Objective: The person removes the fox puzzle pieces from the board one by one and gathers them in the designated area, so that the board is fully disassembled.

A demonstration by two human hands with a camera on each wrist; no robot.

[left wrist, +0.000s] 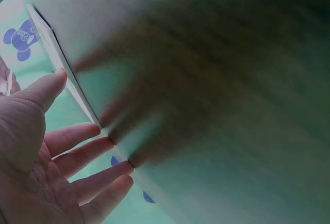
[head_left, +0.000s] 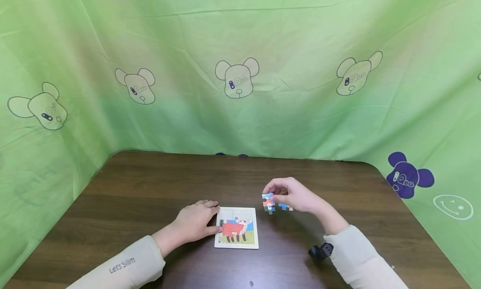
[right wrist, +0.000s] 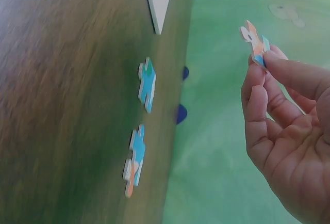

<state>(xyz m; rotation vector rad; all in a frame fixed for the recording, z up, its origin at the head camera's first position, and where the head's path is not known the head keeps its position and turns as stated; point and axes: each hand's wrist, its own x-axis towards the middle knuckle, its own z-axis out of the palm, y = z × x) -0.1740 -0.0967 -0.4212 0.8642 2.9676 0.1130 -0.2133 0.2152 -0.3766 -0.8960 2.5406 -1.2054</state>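
Observation:
A square white-rimmed puzzle tray (head_left: 236,246) lies on the table, with a picture of a red fox (head_left: 232,228) partly assembled in it. My left hand (head_left: 197,222) rests at the tray's left side, thumb and fingertips at the rim, fingers fairly straight. To the right of the tray, my right hand (head_left: 293,195) pinches a jigsaw piece (right wrist: 255,46) between thumb and fingers, raised above the table. Two loose blue jigsaw pieces lie below that hand: one piece (right wrist: 147,85) nearer the tray, and another with an orange part (right wrist: 135,157) farther off.
The dark wooden table (head_left: 169,176) has rounded far corners. Behind and beside it hangs a green curtain (head_left: 180,122) printed with cartoon bear heads. At the right sleeve is a small black device (head_left: 320,252).

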